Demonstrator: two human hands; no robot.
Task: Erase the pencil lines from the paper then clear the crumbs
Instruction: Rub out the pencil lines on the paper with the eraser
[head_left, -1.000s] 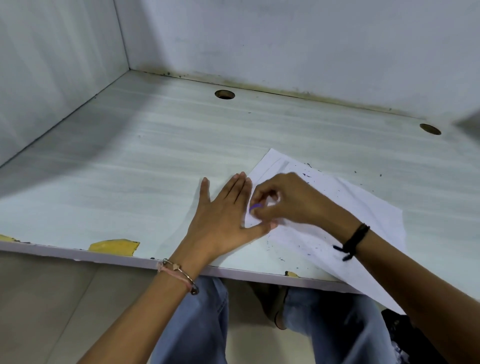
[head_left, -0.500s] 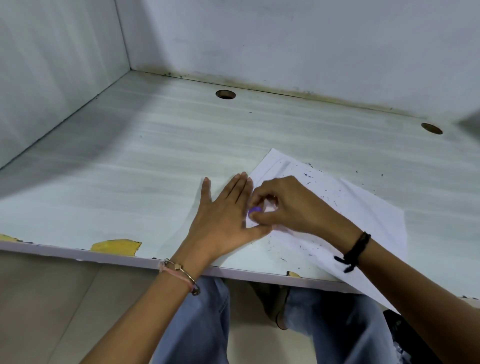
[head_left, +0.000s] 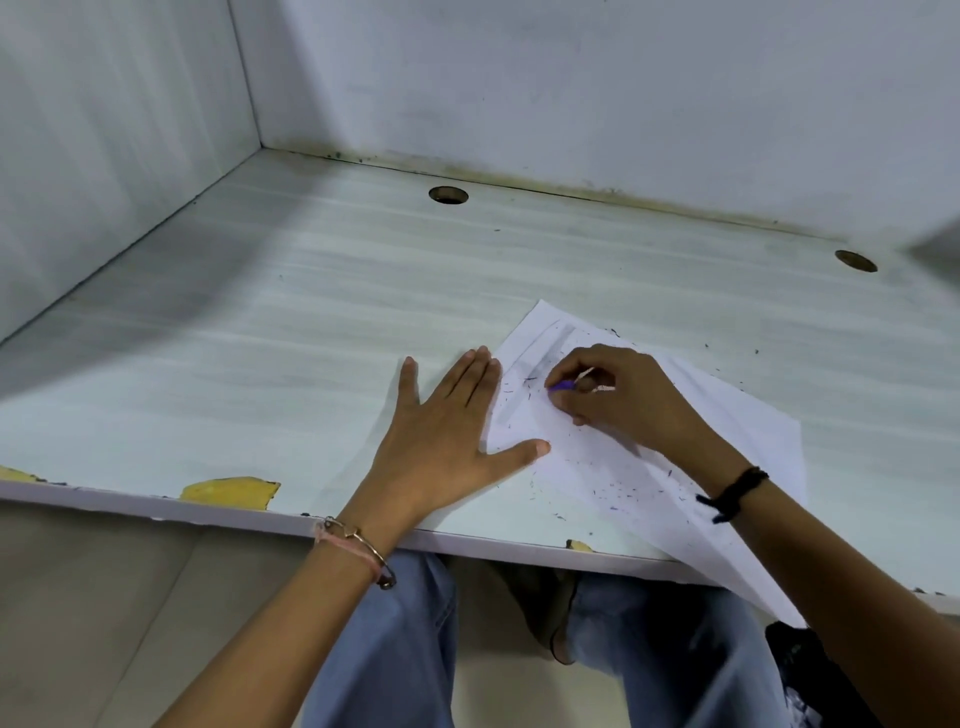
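Observation:
A white sheet of paper (head_left: 737, 431) lies skewed on the pale desk (head_left: 291, 332), its near corner hanging over the front edge. Grey pencil lines (head_left: 540, 358) run near its far left corner. My right hand (head_left: 618, 400) pinches a small purple eraser (head_left: 562, 386) and presses it on the paper beside those lines. My left hand (head_left: 452, 431) lies flat with fingers spread, thumb and fingertips on the paper's left edge, holding it down. Dark eraser crumbs (head_left: 618, 491) are scattered over the sheet and the desk around it.
The desk sits in a corner, with walls at the left and the back. Two round cable holes (head_left: 448, 195) (head_left: 855, 261) lie near the back wall. Chipped yellow patches (head_left: 228, 491) mark the front edge. My knees in jeans are under the desk.
My right hand has slid the eraser to the right and farther up the sheet, away from my left hand. More of the pencil lines and crumbs show. My left hand has stayed flat.

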